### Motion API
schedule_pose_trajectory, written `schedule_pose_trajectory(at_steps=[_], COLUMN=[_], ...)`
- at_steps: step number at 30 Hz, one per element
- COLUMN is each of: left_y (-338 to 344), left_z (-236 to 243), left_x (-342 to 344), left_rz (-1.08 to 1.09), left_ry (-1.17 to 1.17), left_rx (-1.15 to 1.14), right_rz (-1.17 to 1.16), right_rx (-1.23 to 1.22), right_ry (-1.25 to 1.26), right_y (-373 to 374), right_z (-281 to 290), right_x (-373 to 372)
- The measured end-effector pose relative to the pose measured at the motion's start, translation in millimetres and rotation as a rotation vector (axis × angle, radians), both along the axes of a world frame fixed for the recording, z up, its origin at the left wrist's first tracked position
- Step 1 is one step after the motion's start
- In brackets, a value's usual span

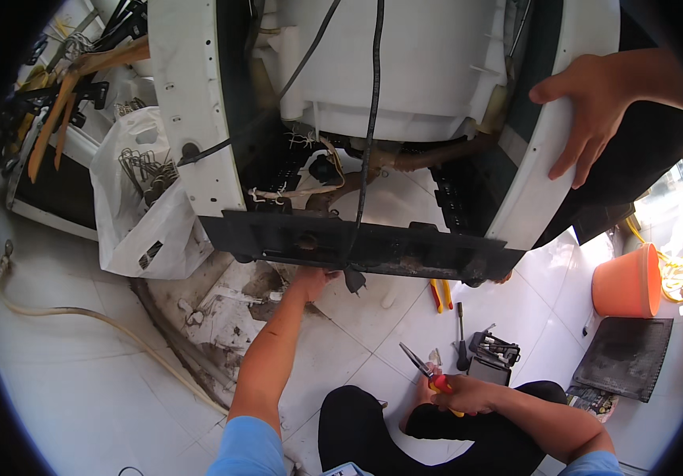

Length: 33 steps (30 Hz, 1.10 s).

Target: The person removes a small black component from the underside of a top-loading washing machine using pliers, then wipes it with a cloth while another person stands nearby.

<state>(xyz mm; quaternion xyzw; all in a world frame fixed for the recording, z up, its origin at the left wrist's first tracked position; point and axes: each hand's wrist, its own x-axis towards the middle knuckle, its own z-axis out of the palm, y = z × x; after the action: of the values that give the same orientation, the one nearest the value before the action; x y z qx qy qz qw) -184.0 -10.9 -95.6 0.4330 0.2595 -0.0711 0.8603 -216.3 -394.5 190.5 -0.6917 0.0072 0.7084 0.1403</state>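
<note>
A washing machine with its open side toward me shows a white tub between white side panels, above a black base. My left hand reaches to the lower edge of this base; its fingers are mostly hidden there. Just beside it hangs a black power plug on a dark cord. Low on the right, my right hand grips long-nose pliers by their red and yellow handles, jaws pointing up and left. Another person's hand rests on the machine's right panel.
On the tiles lie a screwdriver, an open bit case and a second tool's red-yellow handles. An orange bucket and black panel stand right. Left are a hanger-filled plastic bag, a hose and dirt.
</note>
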Motion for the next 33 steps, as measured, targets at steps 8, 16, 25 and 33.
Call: schedule_pose_trajectory(at_steps=[8,16,25,33], left_y=[60,64,61,60], left_z=[-12,2,20,33], left_x=[153,212,218,214], left_rz=[0.239,0.255,0.229,0.200], left_ry=[-0.135,-0.279,-0.363,-0.394], left_rx=[-0.129,-0.190,-0.218,-0.227], right_rz=[-0.118,-0.062,-0.349,-0.491], right_rx=[-0.069,0.474,0.593,0.762], right_ry=[-0.047,-0.712,-0.944,-0.799], right_y=[39,70,192,236], right_z=[-86,-225,-232,-210], right_x=[45,80,173,214])
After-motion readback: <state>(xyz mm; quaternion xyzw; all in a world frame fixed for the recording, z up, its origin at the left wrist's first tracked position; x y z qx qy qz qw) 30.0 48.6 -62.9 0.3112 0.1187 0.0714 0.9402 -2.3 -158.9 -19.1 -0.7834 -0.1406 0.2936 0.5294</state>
